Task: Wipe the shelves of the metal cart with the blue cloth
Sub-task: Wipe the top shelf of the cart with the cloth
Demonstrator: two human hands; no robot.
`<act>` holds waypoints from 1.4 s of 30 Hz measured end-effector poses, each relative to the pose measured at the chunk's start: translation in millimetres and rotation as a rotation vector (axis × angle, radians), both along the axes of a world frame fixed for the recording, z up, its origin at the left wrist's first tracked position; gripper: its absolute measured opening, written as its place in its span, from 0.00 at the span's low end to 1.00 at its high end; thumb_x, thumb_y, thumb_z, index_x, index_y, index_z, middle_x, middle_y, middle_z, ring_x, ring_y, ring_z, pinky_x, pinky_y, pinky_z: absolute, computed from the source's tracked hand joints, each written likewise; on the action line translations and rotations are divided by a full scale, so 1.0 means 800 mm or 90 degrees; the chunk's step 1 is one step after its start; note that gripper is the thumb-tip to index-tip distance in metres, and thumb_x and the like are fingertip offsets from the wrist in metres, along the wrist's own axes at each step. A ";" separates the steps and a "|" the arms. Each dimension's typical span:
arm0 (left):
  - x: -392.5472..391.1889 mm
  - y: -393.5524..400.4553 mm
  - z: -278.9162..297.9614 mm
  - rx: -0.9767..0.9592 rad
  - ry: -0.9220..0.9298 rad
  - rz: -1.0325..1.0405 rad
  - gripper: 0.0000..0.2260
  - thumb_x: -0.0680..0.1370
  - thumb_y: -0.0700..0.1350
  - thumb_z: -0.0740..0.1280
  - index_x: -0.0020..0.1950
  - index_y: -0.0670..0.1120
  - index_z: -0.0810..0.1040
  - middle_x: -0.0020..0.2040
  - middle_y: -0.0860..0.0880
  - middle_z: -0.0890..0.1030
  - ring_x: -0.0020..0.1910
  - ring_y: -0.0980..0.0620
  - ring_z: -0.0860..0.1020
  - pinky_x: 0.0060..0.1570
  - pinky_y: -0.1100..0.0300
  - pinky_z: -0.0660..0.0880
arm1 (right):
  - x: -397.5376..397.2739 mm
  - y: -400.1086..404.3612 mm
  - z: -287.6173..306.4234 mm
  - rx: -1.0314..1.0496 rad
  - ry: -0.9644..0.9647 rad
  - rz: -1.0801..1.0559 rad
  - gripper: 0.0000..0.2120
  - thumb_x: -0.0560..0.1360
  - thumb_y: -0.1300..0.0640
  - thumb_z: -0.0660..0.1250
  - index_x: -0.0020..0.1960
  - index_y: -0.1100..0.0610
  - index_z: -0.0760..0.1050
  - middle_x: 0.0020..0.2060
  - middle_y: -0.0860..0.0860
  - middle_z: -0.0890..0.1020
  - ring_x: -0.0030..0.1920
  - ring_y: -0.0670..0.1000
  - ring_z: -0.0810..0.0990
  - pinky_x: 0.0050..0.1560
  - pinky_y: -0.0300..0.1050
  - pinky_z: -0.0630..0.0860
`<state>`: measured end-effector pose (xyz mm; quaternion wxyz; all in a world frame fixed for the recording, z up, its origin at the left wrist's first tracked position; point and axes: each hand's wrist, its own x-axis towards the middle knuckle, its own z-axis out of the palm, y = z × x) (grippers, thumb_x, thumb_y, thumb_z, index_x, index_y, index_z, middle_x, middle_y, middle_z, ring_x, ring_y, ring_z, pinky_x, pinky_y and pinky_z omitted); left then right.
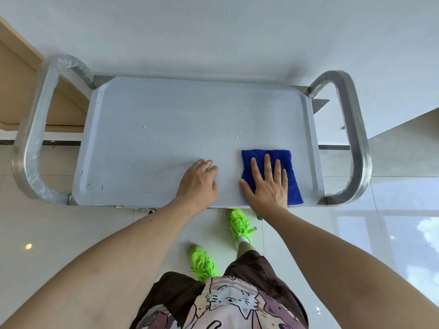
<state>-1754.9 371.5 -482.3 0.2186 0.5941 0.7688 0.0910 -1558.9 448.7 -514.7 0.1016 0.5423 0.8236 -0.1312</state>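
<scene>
A tubular handle (31,136) is seen at the left end of the metal cart's top shelf (133,110). Water droplets (152,138) are scattered mid-shelf. The left hand (198,184) is rested near the front edge, fingers loosely bent, nothing held. The blue cloth (270,155) is pressed flat beside the front right corner by the right hand (267,184), fingers spread straight.

Neon green sneakers (221,245) on glossy tiled floor (392,233); wooden panel (21,91) at left; white wall (213,32) behind.
</scene>
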 end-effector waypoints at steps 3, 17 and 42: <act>-0.003 0.000 -0.004 -0.024 0.009 -0.015 0.23 0.79 0.43 0.61 0.74 0.42 0.69 0.77 0.44 0.65 0.76 0.45 0.60 0.74 0.55 0.56 | -0.021 -0.032 0.004 -0.016 0.022 -0.005 0.34 0.78 0.29 0.39 0.81 0.39 0.48 0.83 0.48 0.48 0.81 0.59 0.46 0.76 0.59 0.49; -0.036 0.070 -0.010 -0.106 0.052 0.019 0.24 0.81 0.46 0.56 0.78 0.48 0.59 0.80 0.45 0.56 0.79 0.42 0.52 0.76 0.49 0.55 | -0.040 -0.006 -0.012 0.023 0.058 0.159 0.32 0.81 0.31 0.42 0.81 0.41 0.54 0.82 0.54 0.54 0.81 0.62 0.47 0.78 0.66 0.42; -0.084 0.161 -0.036 -0.077 0.121 0.021 0.28 0.81 0.60 0.57 0.79 0.53 0.59 0.80 0.52 0.58 0.79 0.48 0.54 0.75 0.49 0.56 | -0.194 0.271 -0.033 0.068 0.069 0.078 0.32 0.80 0.31 0.40 0.82 0.41 0.44 0.83 0.52 0.46 0.81 0.59 0.40 0.77 0.64 0.34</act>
